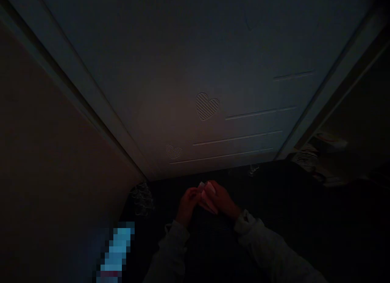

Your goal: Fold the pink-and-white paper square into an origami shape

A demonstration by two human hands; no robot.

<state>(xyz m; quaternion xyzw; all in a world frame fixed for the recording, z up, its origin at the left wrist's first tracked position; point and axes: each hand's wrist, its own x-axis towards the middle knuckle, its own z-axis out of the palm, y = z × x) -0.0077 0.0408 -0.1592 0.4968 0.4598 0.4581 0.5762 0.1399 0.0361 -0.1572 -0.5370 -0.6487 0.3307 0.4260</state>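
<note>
Left hand (pixel 187 202): sleeve raised, fingers curled inward to the small pale object (pixel 208 193); hold too dim to tell.
Right hand (pixel 223 199): closed around it.
Object: between both hands, above the dark surface (pixel 274 193), long axis roughly away from the person; leading end unclear.

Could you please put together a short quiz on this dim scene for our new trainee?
1. True or false: the left hand and the right hand are held far apart.
2. Which shape is pressed into the white panel? A) star B) heart C) circle
3. Fill in: the crumpled clear plastic lies to the person's ____ of the hands.
Key: 1 false, the hands meet at a small pale object, which sits in the right hand's grip; 2 B; 3 left.
</note>
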